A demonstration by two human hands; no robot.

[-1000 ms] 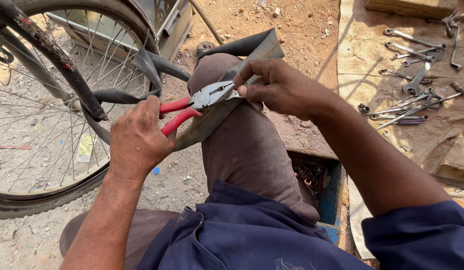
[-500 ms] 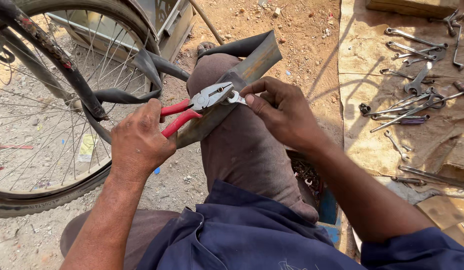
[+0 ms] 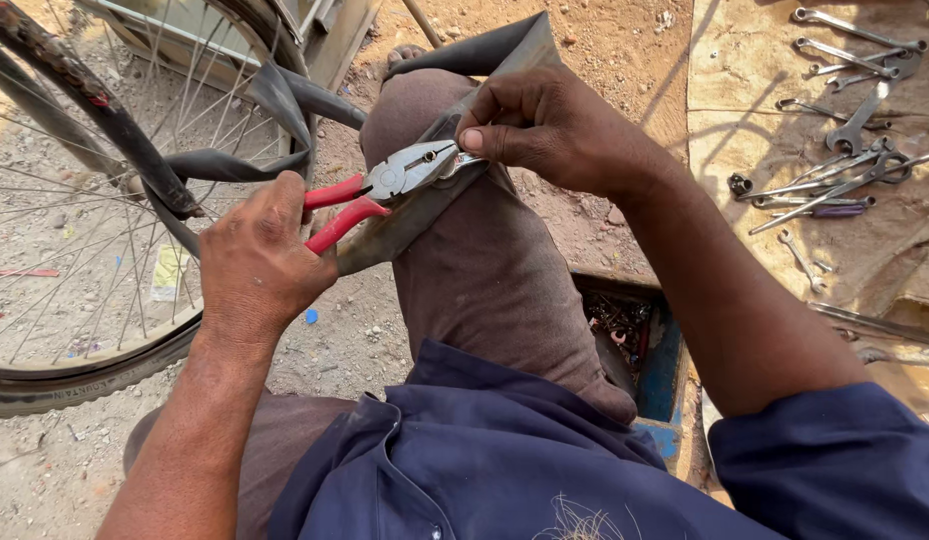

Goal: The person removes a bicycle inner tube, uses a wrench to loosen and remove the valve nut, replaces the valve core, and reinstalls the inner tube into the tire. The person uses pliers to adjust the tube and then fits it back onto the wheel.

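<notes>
The left hand [image 3: 260, 255] is closed round the red handles of the pliers [image 3: 385, 190], whose long axis runs up and to the right across the raised knee [image 3: 455, 230]. Their nose meets the right hand [image 3: 545, 125], the nearer one, whose fingers pinch the flat, dusty grey inner tube [image 3: 425, 200] at a small metal piece.

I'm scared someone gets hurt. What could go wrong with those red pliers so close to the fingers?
The pliers in the left hand bite right beside the right hand fingertips, so a slip might pinch them. The tip could also tear the inner tube lying over the knee, or poke the leg.
</notes>
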